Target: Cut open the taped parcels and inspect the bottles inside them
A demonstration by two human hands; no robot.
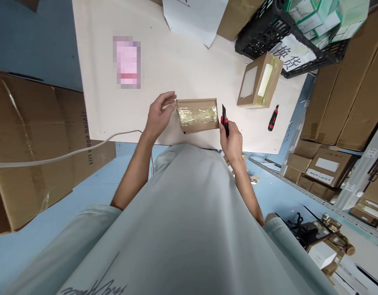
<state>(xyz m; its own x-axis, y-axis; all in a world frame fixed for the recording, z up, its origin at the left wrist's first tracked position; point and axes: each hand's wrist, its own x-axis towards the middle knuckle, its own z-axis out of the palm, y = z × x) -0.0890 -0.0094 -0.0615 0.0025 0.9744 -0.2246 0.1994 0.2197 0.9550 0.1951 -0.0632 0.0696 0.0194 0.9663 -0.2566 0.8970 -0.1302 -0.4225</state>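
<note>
A small cardboard box covered with shiny clear tape lies near the front edge of the white table. My left hand is beside the box's left end, fingers bent and apart, the fingertips close to its upper left corner; I cannot tell whether they touch. In my right hand is a red and black utility knife, its dark blade pointing away from me, just off the box's right end. A second utility knife, also red and black, rests on the table farther right.
A taped carton with white labels stands at the right, before a black crate of green and white boxes. White paper lies at the back, a blurred pink item at the left. A pale cable crosses from the left.
</note>
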